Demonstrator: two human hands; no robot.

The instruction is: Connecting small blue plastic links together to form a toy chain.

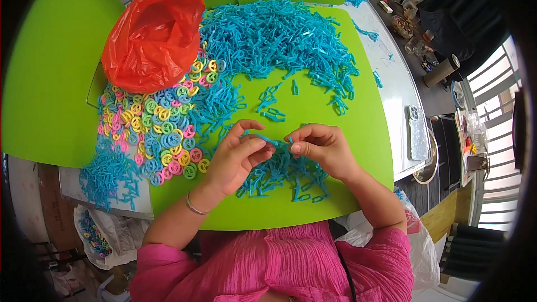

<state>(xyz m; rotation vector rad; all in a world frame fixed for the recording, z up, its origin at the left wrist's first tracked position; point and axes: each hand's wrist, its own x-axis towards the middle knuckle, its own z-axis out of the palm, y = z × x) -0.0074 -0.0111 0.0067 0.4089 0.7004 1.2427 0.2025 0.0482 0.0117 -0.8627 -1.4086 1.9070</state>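
My left hand [232,159] pinches a small teal plastic piece [260,137] between thumb and fingers. Close by, my right hand [327,150] grips another small teal plastic piece [290,140] at its fingertips; whether the two pieces touch is too small to tell. Beneath both hands lies a loose heap of teal clip-like pieces [263,176] on the green board [352,196]. A much larger mound of the same pieces [268,39] spreads beyond my hands, with a few stray ones [295,87] in between.
Pastel plastic rings [168,128] cover the left side, with a crumpled red plastic bag [151,39] on top. Small teal bits [109,173] pile at the lower left. A phone [417,132] rests on the white tabletop at right, near a metal bowl [429,162] and a tumbler [442,71].
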